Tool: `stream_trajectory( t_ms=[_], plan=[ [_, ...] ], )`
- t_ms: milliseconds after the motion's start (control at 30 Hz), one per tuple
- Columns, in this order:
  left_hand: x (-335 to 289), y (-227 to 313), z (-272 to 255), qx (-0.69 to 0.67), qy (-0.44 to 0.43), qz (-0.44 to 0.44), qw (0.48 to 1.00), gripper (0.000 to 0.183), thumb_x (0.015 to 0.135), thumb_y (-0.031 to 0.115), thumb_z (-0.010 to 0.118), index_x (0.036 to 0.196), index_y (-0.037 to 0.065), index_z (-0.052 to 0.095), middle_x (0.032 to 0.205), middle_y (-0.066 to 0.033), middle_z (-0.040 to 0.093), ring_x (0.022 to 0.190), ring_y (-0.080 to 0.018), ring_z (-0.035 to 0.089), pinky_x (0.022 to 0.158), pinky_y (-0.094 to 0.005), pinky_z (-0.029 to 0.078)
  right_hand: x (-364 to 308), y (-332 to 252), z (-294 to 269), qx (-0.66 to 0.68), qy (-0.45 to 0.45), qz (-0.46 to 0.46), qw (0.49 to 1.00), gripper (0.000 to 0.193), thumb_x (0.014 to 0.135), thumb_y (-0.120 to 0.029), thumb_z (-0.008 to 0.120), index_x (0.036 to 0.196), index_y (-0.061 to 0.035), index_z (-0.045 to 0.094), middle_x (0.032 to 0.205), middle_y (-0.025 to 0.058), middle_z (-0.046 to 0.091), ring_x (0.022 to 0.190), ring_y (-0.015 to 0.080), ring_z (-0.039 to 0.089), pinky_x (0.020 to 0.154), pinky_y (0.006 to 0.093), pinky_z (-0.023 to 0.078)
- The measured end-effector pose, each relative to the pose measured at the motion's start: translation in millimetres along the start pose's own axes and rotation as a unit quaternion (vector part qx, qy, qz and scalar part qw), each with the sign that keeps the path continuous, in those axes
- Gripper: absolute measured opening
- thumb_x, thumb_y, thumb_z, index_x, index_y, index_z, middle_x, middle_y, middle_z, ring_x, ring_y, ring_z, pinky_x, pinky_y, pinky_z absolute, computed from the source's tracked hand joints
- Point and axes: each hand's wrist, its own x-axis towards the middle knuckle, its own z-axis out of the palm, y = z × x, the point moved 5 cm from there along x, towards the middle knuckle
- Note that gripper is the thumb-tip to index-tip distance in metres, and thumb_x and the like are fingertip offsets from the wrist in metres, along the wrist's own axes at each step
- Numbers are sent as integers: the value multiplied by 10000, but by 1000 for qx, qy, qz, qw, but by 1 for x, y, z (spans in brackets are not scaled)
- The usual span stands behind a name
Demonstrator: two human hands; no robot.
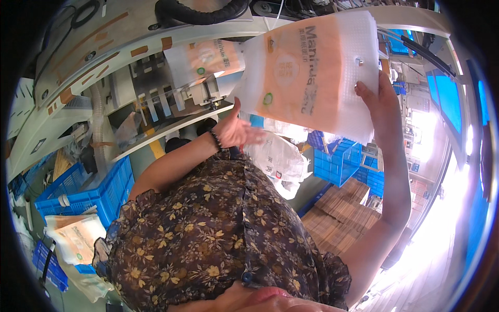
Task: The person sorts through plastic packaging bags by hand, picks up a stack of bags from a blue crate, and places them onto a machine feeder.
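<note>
A thick stack of flat plastic packaging bags, white with an orange printed panel, is held up in front of me on the right. My right hand grips its right edge, thumb on the near face and the other fingers behind. Close to the stack's lower left corner, my left hand is empty, with the thumb raised and the fingers apart and partly blurred. More of the same bags lie on the machine beyond my left hand.
Blue crates stand at the left and right. Another bag pile sits at the lower left. Flattened cardboard is stacked at the right, near a white sack. A black hose crosses the machine top.
</note>
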Motion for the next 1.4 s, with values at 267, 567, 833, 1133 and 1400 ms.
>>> stream_trajectory(
  t_ms=[267, 567, 833, 1133, 1400],
  plan=[
    [46, 36, 3, -168, 56, 141, 974, 498, 981, 424, 421, 1335, 75, 400, 1345, -169, 470, 1256, -351, 451, 1032, -559, 379, -28, -8, 8, 11, 66, -41, 997, 361, 930, -203, 591, 1198, 10, 477, 1012, 111, 604, 899, 130, 571, 795, 287, 472],
    [-61, 131, -126, 352, 374, 305, 802, 839, 866, 589, 544, 1447, 71, 234, 1451, -147, 349, 1332, -272, 371, 1100, -454, 283, -18, -5, 17, 46, 41, -34, 997, 348, 932, -163, 576, 1213, 17, 478, 1027, 99, 593, 897, 111, 560, 798, 267, 469],
    [-16, 59, -124, 250, 92, 71, 961, 691, 865, 422, 646, 1379, 66, 352, 1276, -82, 478, 1278, -229, 411, 1039, -427, 349, -42, -25, 6, -30, 12, 34, 999, 396, 909, -103, 583, 1261, 26, 456, 1019, 72, 572, 875, 97, 547, 775, 235, 466],
    [15, 13, -56, 123, -55, 61, 989, 505, 818, 149, 708, 1262, 36, 494, 1172, -92, 586, 1082, -225, 578, 934, -412, 476, -86, -10, -36, -31, 61, 132, 989, 412, 902, -49, 548, 1299, 4, 455, 945, 31, 551, 823, 100, 510, 767, 250, 439],
    [-59, 49, -97, 230, 136, 133, 954, 406, 824, 18, 618, 1222, 19, 538, 1036, -52, 646, 932, -140, 624, 804, -297, 520, -34, 148, 37, 257, -42, 241, 935, 639, 893, -82, 555, 1458, -30, 263, 824, 36, 549, 792, 103, 536, 732, 258, 477]
  ],
)
